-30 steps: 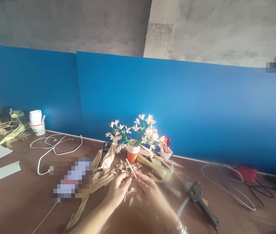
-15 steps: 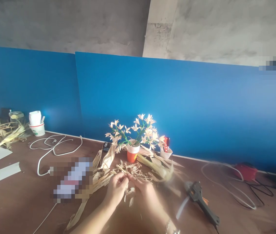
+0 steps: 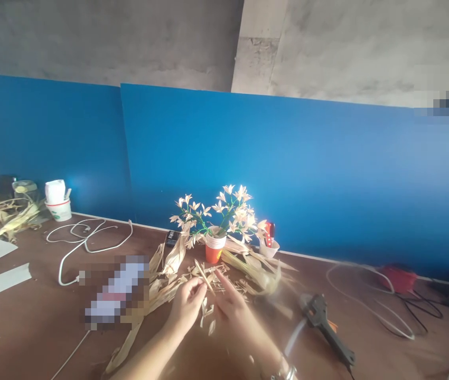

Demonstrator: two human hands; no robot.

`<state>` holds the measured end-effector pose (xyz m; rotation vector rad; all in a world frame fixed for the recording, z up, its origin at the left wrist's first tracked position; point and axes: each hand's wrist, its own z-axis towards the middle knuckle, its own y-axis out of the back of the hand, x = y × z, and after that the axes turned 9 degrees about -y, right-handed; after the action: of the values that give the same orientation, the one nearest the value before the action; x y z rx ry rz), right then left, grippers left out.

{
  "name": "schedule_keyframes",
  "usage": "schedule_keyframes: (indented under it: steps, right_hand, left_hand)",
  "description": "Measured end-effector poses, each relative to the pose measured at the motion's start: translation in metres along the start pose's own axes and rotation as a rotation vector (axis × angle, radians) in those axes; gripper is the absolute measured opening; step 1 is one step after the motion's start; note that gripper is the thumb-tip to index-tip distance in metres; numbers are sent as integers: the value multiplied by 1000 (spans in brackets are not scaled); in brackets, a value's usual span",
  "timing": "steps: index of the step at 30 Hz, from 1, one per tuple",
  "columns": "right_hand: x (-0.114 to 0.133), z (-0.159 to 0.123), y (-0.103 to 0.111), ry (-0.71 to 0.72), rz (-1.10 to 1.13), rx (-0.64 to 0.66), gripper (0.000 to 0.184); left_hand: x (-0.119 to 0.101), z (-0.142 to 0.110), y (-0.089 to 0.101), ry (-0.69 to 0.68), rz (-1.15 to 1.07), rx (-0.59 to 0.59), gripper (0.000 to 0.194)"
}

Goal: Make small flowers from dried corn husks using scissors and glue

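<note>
A narrow pale strip of corn husk (image 3: 201, 270) slants between my hands. My left hand (image 3: 187, 306) is closed, pinching it between thumb and fingertips. Its lower end runs into my right hand (image 3: 230, 305), where it lies against the fingers; the index finger there is stretched forward and the other fingers are largely hidden. Under and beyond my hands lie cut husk pieces (image 3: 228, 282), with a few petal-shaped bits (image 3: 212, 327) nearer me. Just behind them stands an orange and white stack of paper cups (image 3: 214, 248) holding husk flowers (image 3: 240, 214) on green stems.
A glue gun (image 3: 329, 330) lies to the right, near a red object (image 3: 399, 278) and cables. Dried husks (image 3: 175, 257) spread left of the cups. Further left are a blurred-out item (image 3: 117, 290), a white cable (image 3: 85, 243) and a white cup (image 3: 58, 210). A blue partition (image 3: 288, 174) closes the back.
My right index finger has slid forward and away from my left fingertips. The husk strip now tilts more steeply and shows more of its length. My left hand has barely moved.
</note>
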<state>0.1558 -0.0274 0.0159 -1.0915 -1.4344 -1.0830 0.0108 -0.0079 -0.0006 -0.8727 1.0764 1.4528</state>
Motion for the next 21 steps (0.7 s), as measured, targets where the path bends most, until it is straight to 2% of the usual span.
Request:
schedule_keyframes:
  steps: [4, 8, 11, 14, 17, 21]
  right_hand:
    - [6, -5, -2, -7, -184, 10, 41]
    - [10, -7, 7, 53, -424, -147, 53]
    - [9, -4, 12, 37, -216, -260, 50]
    - [6, -2, 9, -4, -16, -242, 40]
    - [3, -2, 2, 7, -58, -239, 26]
    - [0, -2, -1, -9, -192, -229, 31]
  left_hand:
    - [1, -1, 0, -26, 52, 21, 21]
    - [-3, -1, 1, -29, 71, 19, 24]
    - [-6, 0, 4, -76, 140, 52, 24]
    - [-8, -1, 5, -189, 319, 110, 26]
    - [-8, -3, 5, -342, 484, 167, 20]
    - [-9, -5, 5, -389, 531, 176, 15]
